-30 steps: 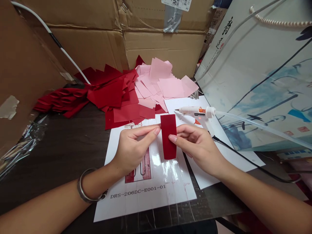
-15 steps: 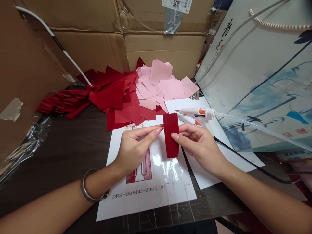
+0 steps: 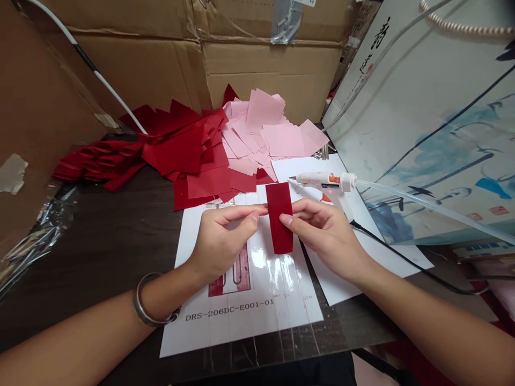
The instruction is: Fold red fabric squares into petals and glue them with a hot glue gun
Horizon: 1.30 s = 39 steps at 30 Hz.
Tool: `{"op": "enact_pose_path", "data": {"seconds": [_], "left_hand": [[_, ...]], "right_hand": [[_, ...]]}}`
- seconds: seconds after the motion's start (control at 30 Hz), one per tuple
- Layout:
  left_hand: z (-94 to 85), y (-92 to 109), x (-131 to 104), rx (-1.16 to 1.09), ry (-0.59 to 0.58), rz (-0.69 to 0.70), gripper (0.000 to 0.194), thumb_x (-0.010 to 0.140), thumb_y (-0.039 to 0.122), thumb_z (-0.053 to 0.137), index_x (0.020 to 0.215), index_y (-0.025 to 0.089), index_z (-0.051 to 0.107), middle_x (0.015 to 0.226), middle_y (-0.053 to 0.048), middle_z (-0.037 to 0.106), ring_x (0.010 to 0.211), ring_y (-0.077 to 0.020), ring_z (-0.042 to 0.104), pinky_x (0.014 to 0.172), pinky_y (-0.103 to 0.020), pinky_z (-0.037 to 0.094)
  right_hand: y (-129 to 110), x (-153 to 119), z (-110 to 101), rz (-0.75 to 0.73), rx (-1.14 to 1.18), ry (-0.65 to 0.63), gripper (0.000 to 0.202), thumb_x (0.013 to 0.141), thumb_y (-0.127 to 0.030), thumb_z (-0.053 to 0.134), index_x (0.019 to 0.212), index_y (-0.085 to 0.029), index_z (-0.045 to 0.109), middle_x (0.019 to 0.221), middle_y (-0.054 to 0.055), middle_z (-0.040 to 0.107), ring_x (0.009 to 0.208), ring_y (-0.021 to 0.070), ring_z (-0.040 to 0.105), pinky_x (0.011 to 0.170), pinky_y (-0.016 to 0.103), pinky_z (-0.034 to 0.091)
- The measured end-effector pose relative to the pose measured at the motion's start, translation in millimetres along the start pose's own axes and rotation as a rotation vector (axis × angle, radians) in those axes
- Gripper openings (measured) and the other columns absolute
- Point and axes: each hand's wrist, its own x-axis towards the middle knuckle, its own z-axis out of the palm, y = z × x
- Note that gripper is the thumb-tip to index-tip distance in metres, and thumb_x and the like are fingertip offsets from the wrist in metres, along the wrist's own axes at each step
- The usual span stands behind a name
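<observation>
Head view: both hands meet over the taped-down printed sheet [image 3: 245, 316] marked DRS-206DC-E001-01. A dark red rectangular strip [image 3: 279, 217], looks like felt or flocked paper, is held upright between them, long side vertical, just above the sheet.

Left hand [image 3: 219, 244]: fingers curled in, thumb and index tip pinched on the strip's left edge near the top. Metal bangle [image 3: 147, 313] on that wrist.

Right hand [image 3: 325, 236]: thumb lies against the front of the strip at its right edge, other fingers tucked behind; pinch closed on the strip.

Just beyond the right hand, a white hot glue gun [image 3: 325, 182] stands on a plain white paper [image 3: 362, 257], nozzle pointing left, clear glue stick [image 3: 434, 212] running out the back to the right, black cord [image 3: 402, 257] trailing right over the table [image 3: 108, 241].

Behind the sheet: pile of red squares [image 3: 181, 155] on the left, pink squares [image 3: 269, 131] on the right, overlapping in the middle. Cardboard boxes [image 3: 161, 59] along the back and left. A painted white panel [image 3: 434, 118] with blue brushwork leans on the right.
</observation>
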Motion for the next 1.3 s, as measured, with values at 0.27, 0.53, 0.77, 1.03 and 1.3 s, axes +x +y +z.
{"op": "enact_pose_path", "data": {"seconds": [0.27, 0.53, 0.77, 1.03, 1.3], "left_hand": [[-1.3, -0.3, -0.2, -0.019, -0.022, 0.039, 0.017, 0.082, 0.019, 0.062, 0.087, 0.021, 0.078, 0.093, -0.002, 0.077, 0.091, -0.0183, 0.073, 0.084, -0.026, 0.059], [-0.3, 1.1, -1.6, -0.031, -0.001, 0.031, 0.016, 0.081, 0.017, 0.064, 0.086, 0.02, 0.078, 0.091, -0.001, 0.077, 0.088, -0.0174, 0.073, 0.082, -0.024, 0.059], [0.0, 0.9, -0.5, -0.036, -0.009, 0.062, 0.02, 0.079, 0.012, 0.061, 0.083, 0.021, 0.078, 0.09, 0.001, 0.077, 0.087, -0.0164, 0.073, 0.082, -0.023, 0.059], [-1.8, -0.2, -0.5, -0.071, -0.026, 0.061, 0.018, 0.081, 0.016, 0.062, 0.086, 0.022, 0.078, 0.092, 0.0, 0.077, 0.091, -0.0161, 0.073, 0.085, -0.022, 0.058], [1.5, 0.5, 1.0, -0.049, -0.002, 0.034, 0.015, 0.079, 0.016, 0.064, 0.082, 0.02, 0.078, 0.089, -0.001, 0.078, 0.085, -0.017, 0.074, 0.079, -0.023, 0.06]], "right_hand": [[-3.2, -1.3, 0.0, 0.0, 0.035, 0.002, 0.014, 0.084, -0.033, 0.07, 0.087, -0.02, 0.069, 0.075, 0.0, 0.068, 0.064, 0.0094, 0.059, 0.059, 0.022, 0.046], [-4.7, -2.6, 0.8, -0.007, 0.018, 0.0, 0.013, 0.085, -0.032, 0.069, 0.087, -0.019, 0.069, 0.077, 0.001, 0.069, 0.066, 0.0098, 0.061, 0.06, 0.022, 0.047], [-3.7, -2.2, 0.2, 0.001, 0.023, -0.002, 0.014, 0.084, -0.033, 0.069, 0.087, -0.02, 0.069, 0.079, 0.002, 0.069, 0.066, 0.0104, 0.059, 0.059, 0.024, 0.045], [-1.8, -1.9, -1.5, -0.022, 0.028, -0.006, 0.014, 0.084, -0.034, 0.07, 0.089, -0.021, 0.07, 0.079, 0.002, 0.069, 0.067, 0.0108, 0.061, 0.062, 0.024, 0.047], [-3.4, -2.8, 0.4, 0.0, 0.04, -0.012, 0.014, 0.084, -0.034, 0.07, 0.09, -0.021, 0.07, 0.082, 0.003, 0.07, 0.068, 0.0117, 0.062, 0.062, 0.025, 0.048]]}}
